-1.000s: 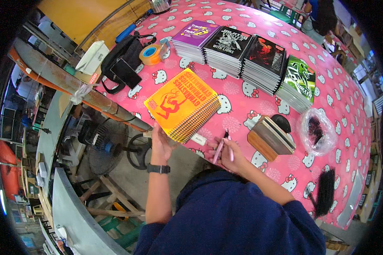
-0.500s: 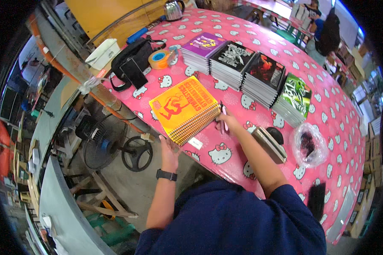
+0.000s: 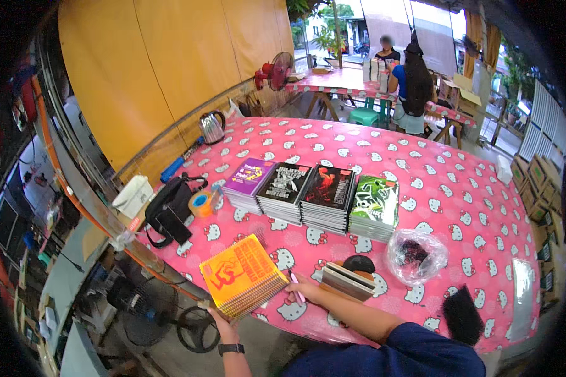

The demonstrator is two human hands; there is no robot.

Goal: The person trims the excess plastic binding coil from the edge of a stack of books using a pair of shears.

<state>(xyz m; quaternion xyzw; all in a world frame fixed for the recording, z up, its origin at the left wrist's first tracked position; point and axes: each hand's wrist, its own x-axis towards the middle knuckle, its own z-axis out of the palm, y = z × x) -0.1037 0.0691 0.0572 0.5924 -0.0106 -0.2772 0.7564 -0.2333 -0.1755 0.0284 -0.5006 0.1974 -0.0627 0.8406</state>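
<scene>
A stack of yellow spiral notebooks [image 3: 239, 273] with a red figure on the cover sits at the table's near left edge, its coils toward me. My left hand [image 3: 222, 323] rests against the near corner of the stack, fingers stretched along its side and partly hidden. By the right end of the stack, my right hand [image 3: 304, 289] has its fingers closed around a slim pink pen [image 3: 296, 294], with a thin black thing alongside. Farther back stand stacks of spiral notebooks with purple [image 3: 250, 176], black [image 3: 285, 185], black-and-red [image 3: 327, 187] and green [image 3: 376, 198] covers.
The pink patterned tablecloth [image 3: 333, 141] covers the table. A black bag [image 3: 168, 210], tape rolls [image 3: 201, 203], a white tub [image 3: 132, 196] and a kettle [image 3: 212, 127] stand left. Right are wooden blocks [image 3: 347, 281], a plastic bag [image 3: 417, 256] and a black pad [image 3: 463, 315]. Two people work beyond.
My view has tilted up, bringing the far table and two people into sight. Both hands stay at the yellow notebook stack, and the pink pen remains in my right hand.
</scene>
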